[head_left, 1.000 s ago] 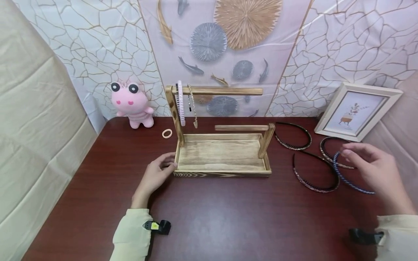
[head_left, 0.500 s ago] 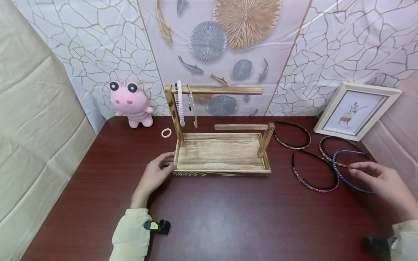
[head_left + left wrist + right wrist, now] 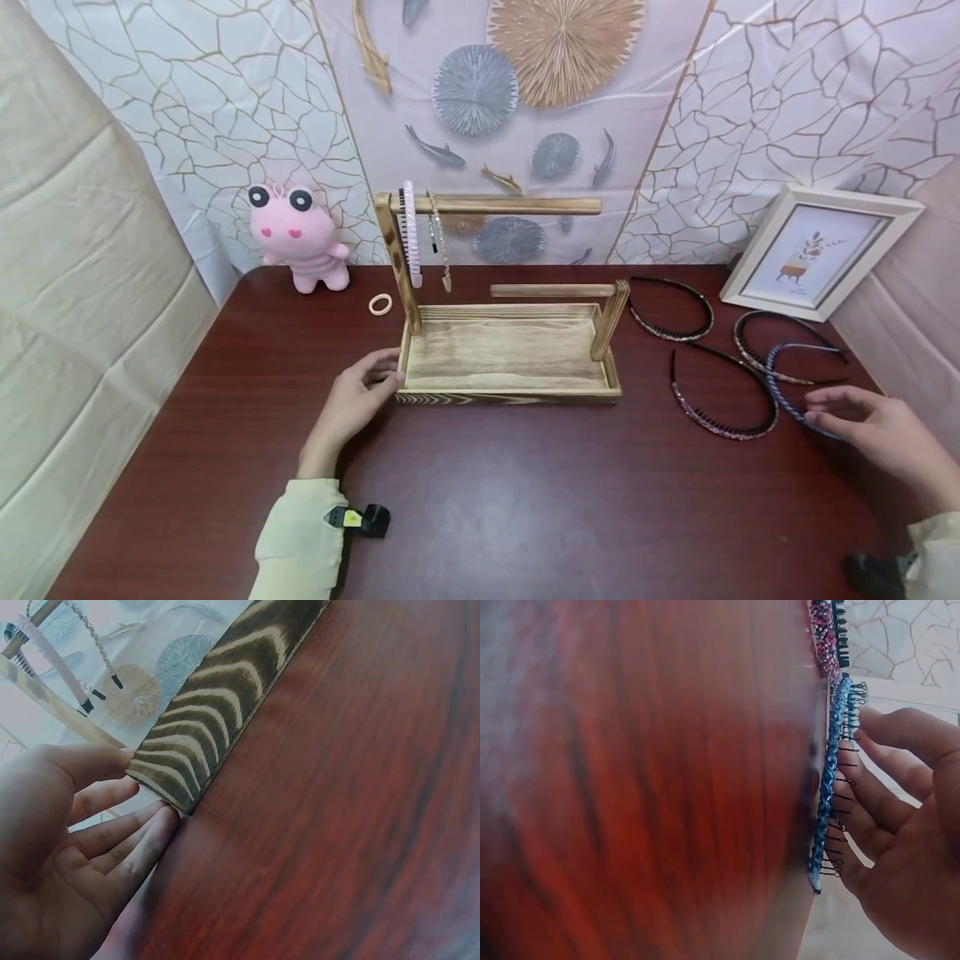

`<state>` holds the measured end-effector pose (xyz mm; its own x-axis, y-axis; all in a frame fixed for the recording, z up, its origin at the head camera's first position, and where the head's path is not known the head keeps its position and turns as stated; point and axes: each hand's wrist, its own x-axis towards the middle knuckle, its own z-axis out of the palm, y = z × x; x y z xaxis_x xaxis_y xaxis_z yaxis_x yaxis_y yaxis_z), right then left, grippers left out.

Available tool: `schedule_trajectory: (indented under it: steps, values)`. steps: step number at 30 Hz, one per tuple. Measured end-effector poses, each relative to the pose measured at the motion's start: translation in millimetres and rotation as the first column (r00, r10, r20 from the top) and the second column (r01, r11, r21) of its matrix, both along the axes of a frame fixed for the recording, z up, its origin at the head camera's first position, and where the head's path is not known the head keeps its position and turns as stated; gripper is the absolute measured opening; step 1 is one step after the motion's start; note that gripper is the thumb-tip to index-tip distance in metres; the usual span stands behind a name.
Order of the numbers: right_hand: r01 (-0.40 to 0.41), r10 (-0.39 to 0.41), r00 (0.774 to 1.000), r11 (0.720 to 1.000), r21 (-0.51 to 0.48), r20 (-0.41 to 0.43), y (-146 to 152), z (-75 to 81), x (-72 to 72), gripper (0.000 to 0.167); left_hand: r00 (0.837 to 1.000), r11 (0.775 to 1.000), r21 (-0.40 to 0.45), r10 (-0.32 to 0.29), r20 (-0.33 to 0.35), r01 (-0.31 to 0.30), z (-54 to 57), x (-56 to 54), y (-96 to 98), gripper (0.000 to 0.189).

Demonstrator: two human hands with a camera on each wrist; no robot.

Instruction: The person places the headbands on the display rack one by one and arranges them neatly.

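A wooden stand [image 3: 510, 397] has a tray base and two horizontal bars. At its left end my left hand [image 3: 354, 404] touches the outer corner; in the left wrist view its fingertips meet the striped end [image 3: 169, 769]. A pale pink headband [image 3: 410, 237] and a thin beaded headband [image 3: 444, 250] hang on the upper bar. My right hand [image 3: 873, 425] is at the blue braided headband [image 3: 774, 387], fingers loosely bent and parted. The right wrist view shows its fingers behind the toothed inner side of the blue headband [image 3: 825, 795], whose lower end my hand hides from the head camera.
Dark headbands lie around the blue one: one behind the stand's right end [image 3: 675, 336], one in front [image 3: 723, 429], one partly under it [image 3: 750, 317]. A picture frame [image 3: 821, 250] leans at the back right. A pink plush toy [image 3: 300, 237] and small ring [image 3: 380, 304] are back left.
My right hand has moved down and toward me along the blue headband, from its upper part to its lower end. My left hand has kept its place at the stand.
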<state>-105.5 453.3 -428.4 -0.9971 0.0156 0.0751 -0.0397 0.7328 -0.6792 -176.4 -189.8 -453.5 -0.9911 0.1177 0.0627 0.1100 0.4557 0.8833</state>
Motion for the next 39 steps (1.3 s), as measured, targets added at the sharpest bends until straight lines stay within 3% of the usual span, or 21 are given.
schedule_trajectory:
  steps: [4,12,15,21,25,27,31,35,39]
  values:
    - [-0.044,0.044,0.999,0.999,-0.007,-0.02,0.3,-3.5,-0.5,0.018,1.0,1.0,0.003,0.001,0.005,-0.001,-0.2,-0.2,-0.6,0.041]
    - [-0.055,0.059,0.996,0.996,0.069,-0.065,1.2,-5.0,-0.1,0.013,1.0,1.0,0.013,0.002,0.013,-0.003,0.6,1.1,1.5,0.042]
    - [-0.039,0.048,0.996,0.994,0.104,-0.079,1.1,-5.0,0.7,0.009,1.0,1.0,0.014,0.006,0.018,-0.007,5.4,3.6,4.5,0.042]
    - [0.028,-0.005,0.991,0.985,0.173,-0.13,-0.3,0.5,2.7,0.006,1.0,1.0,0.012,0.001,0.024,-0.001,27.8,15.0,11.8,0.041]
    - [0.075,-0.046,0.984,0.982,0.173,-0.17,-2.4,8.3,3.7,0.006,1.0,1.0,0.005,0.004,0.021,-0.004,24.5,12.6,10.7,0.041]
    - [0.102,-0.073,0.981,0.983,0.153,-0.182,-3.8,12.8,4.8,0.008,1.0,1.0,0.008,0.008,0.024,-0.008,17.4,8.5,8.6,0.041]
    - [0.157,-0.139,0.973,0.984,0.087,-0.185,-7.4,24.2,7.6,0.031,1.0,1.0,0.004,0.007,0.02,-0.007,6.9,2.5,4.6,0.042]
    - [0.175,-0.184,0.964,0.982,-0.065,-0.189,-15.6,36.0,8.9,0.037,1.0,1.0,0.006,0.005,0.018,-0.005,1.6,0.7,2.3,0.042]
    - [0.096,-0.157,0.964,0.957,-0.274,-0.213,-26.0,44.9,7.6,0.038,1.0,1.0,0.03,0.003,0.024,-0.004,-1.2,0.5,1.0,0.042]
